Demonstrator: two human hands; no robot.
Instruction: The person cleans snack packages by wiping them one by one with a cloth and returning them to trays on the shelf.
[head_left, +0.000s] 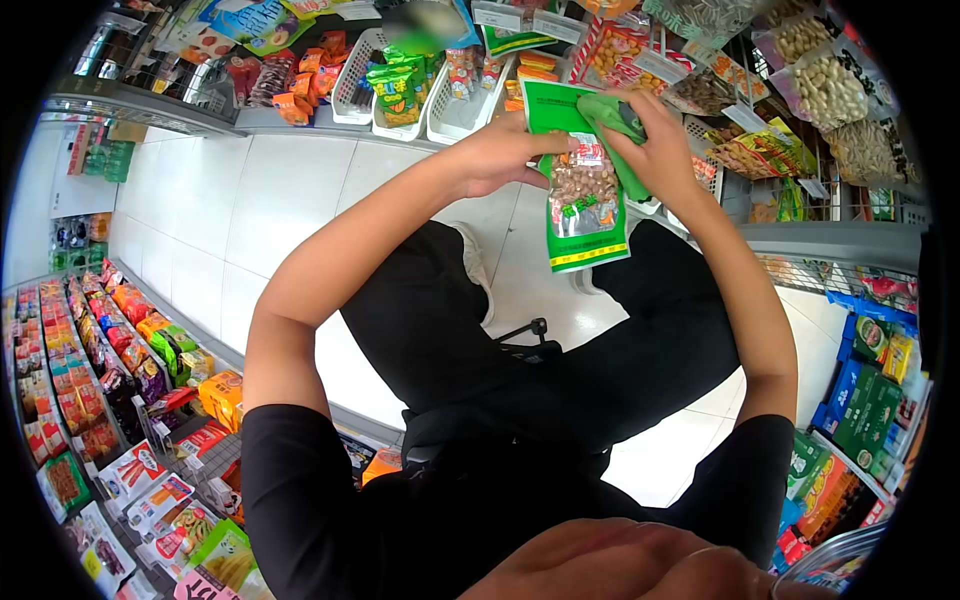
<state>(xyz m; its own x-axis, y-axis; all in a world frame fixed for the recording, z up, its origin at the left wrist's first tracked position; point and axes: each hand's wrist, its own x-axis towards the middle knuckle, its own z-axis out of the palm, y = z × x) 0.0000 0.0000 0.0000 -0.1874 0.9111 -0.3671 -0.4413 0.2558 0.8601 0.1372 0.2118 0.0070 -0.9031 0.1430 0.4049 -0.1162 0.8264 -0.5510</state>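
Note:
My left hand (498, 155) pinches the left edge of a green snack bag (585, 200), its thumb lying on the front. The bag has a clear window with brown nut-like pieces inside and a yellow strip along the bottom. My right hand (655, 140) is closed around a crumpled green cloth (612, 115), which lies against the upper right part of the bag. Some fingers of both hands are hidden behind the bag and the cloth. The bag is held up in front of the shelf, above my parted knees.
White baskets (465, 110) with small snack packets line the low shelf ahead. Bags of nuts and seeds (825, 85) fill the upper right. Packaged snacks (90, 360) crowd a rack on the left, and boxes (865, 410) stand on the right. White floor tiles (290, 190) lie between.

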